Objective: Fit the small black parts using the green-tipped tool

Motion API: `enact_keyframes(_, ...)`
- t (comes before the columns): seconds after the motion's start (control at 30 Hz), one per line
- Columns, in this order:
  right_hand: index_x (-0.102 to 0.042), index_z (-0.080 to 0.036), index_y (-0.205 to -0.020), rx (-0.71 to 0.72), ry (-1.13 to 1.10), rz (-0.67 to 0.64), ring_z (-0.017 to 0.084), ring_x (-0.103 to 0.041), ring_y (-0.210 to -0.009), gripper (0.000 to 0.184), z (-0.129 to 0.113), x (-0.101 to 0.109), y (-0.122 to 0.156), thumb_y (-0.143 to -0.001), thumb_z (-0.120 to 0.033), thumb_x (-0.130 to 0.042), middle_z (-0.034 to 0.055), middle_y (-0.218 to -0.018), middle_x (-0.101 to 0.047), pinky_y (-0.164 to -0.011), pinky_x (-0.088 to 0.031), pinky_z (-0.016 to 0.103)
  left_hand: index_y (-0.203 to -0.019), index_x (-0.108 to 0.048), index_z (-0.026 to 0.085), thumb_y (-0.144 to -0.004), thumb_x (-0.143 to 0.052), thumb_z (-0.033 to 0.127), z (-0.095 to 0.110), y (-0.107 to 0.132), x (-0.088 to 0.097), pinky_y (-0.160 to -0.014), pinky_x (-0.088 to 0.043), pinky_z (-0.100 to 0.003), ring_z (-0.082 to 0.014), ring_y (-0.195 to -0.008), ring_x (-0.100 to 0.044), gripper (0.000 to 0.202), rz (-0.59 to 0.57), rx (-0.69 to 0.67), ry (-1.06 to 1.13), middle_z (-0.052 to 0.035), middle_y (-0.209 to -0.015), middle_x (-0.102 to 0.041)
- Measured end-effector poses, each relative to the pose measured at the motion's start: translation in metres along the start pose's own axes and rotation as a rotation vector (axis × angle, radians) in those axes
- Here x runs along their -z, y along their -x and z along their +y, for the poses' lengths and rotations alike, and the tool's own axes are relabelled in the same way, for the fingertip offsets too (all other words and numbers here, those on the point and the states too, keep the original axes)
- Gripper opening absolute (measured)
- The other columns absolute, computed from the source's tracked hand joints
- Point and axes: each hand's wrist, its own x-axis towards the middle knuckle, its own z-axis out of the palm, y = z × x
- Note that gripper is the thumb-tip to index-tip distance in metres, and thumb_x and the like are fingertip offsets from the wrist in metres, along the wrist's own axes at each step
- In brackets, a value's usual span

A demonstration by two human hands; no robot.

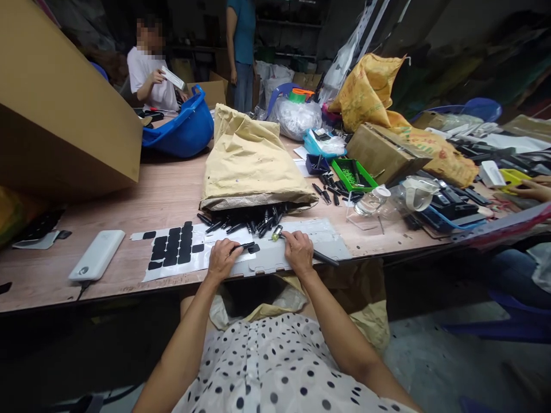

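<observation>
My left hand (222, 259) is closed on a slim black plastic piece (246, 246), its tip pointing right over the grey board (325, 235). My right hand (298, 250) grips a small hammer (326, 257); its yellowish head shows left of the fingers, and the black handle sticks out to the right. Just beyond both hands, a heap of black plastic pieces (263, 217) spills from the mouth of a tan sack (245, 155). Left of my left hand lies a white sheet (148, 274) with rows of black rounded stickers (172, 245).
A white power bank (98, 255) and a large cardboard box (64, 103) stand at the left. Behind are a blue basin (185, 129) and two people. To the right are a green tray (353, 175), a clear bottle (372, 201), and another person's hand (534, 189).
</observation>
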Motion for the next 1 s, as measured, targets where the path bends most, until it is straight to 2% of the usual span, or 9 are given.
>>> enact_keyframes(0.13,-0.075,-0.029,-0.116,0.003,0.009,-0.01,0.024,-0.047,-0.087,0.037,-0.003,-0.001,0.002,-0.092,-0.012,-0.053,0.0072,-0.09,-0.059,-0.074,-0.034,0.033,-0.083,-0.071,0.027,-0.097,-0.049,0.037,-0.002,0.0,0.0,-0.083,-0.046,-0.037,-0.0227,-0.087,-0.057,0.028,0.006,-0.006,0.001,-0.003,-0.087,-0.069)
enact_keyframes(0.3,-0.076,-0.029,-0.114,-0.011,0.017,0.012,0.024,-0.047,-0.087,0.036,-0.005,-0.001,0.002,-0.091,-0.012,-0.053,0.0071,-0.09,-0.059,-0.074,-0.034,0.033,-0.079,-0.067,0.027,-0.098,-0.047,0.036,-0.001,-0.001,0.003,-0.082,-0.045,-0.037,-0.022,-0.084,-0.056,0.03,-0.022,0.002,-0.006,-0.0027,-0.083,-0.066)
enact_keyframes(0.43,-0.076,-0.027,-0.113,-0.002,0.013,0.023,0.023,-0.048,-0.086,0.034,-0.006,-0.001,0.0,-0.091,-0.013,-0.055,0.007,-0.089,-0.06,-0.073,-0.034,0.033,-0.077,-0.066,0.026,-0.099,-0.044,0.036,0.006,0.002,0.009,-0.082,-0.046,-0.037,-0.0223,-0.084,-0.056,0.033,0.006,-0.029,-0.003,-0.0031,-0.08,-0.066)
enact_keyframes(0.57,-0.075,-0.027,-0.114,-0.005,0.016,0.012,0.023,-0.048,-0.086,0.033,-0.005,-0.001,0.0,-0.091,-0.014,-0.055,0.0071,-0.091,-0.06,-0.074,-0.035,0.033,-0.095,-0.072,0.025,-0.098,-0.049,0.04,0.023,0.031,0.008,-0.083,-0.051,-0.037,-0.022,-0.085,-0.062,0.027,-0.025,-0.189,0.073,-0.0045,-0.086,-0.071)
enact_keyframes(0.7,-0.074,-0.028,-0.116,0.007,0.01,-0.001,0.024,-0.048,-0.087,0.034,-0.004,-0.002,0.001,-0.091,-0.014,-0.056,0.007,-0.092,-0.06,-0.075,-0.035,0.033,-0.104,-0.073,0.027,-0.099,-0.05,0.04,0.035,0.078,-0.016,-0.078,-0.055,-0.033,-0.0203,-0.08,-0.069,0.028,-0.189,-0.354,0.154,-0.0047,-0.09,-0.076)
enact_keyframes(0.77,-0.074,-0.028,-0.116,0.008,0.01,-0.001,0.024,-0.047,-0.087,0.033,-0.004,-0.002,0.001,-0.092,-0.014,-0.056,0.0071,-0.092,-0.06,-0.075,-0.035,0.033,-0.1,-0.073,0.029,-0.099,-0.049,0.038,0.031,0.095,-0.033,-0.071,-0.055,-0.032,-0.02,-0.073,-0.07,0.026,-0.239,-0.32,0.135,-0.0025,-0.082,-0.075)
enact_keyframes(0.87,-0.075,-0.027,-0.113,-0.002,0.017,0.007,0.024,-0.047,-0.086,0.031,-0.006,-0.002,0.0,-0.092,-0.014,-0.056,0.0072,-0.091,-0.06,-0.075,-0.035,0.033,-0.092,-0.072,0.029,-0.098,-0.05,0.035,0.014,0.104,-0.056,-0.063,-0.053,-0.033,-0.0231,-0.069,-0.072,0.023,-0.244,-0.122,0.049,-0.0017,-0.075,-0.075)
enact_keyframes(0.93,-0.075,-0.027,-0.112,-0.003,0.022,0.013,0.023,-0.048,-0.086,0.031,-0.007,-0.003,0.0,-0.091,-0.014,-0.056,0.007,-0.091,-0.061,-0.074,-0.035,0.033,-0.086,-0.071,0.028,-0.096,-0.053,0.033,0.001,0.102,-0.065,-0.06,-0.051,-0.034,-0.0262,-0.07,-0.073,0.021,-0.254,-0.003,-0.025,-0.0036,-0.074,-0.075)
enact_keyframes(1.0,-0.075,-0.027,-0.113,0.002,0.021,0.019,0.023,-0.048,-0.086,0.032,-0.007,-0.003,-0.001,-0.09,-0.014,-0.056,0.0068,-0.091,-0.062,-0.074,-0.035,0.032,-0.086,-0.072,0.027,-0.092,-0.057,0.031,-0.007,0.1,-0.065,-0.058,-0.05,-0.035,-0.0282,-0.069,-0.073,0.017,-0.277,0.047,-0.073,-0.0052,-0.073,-0.075)
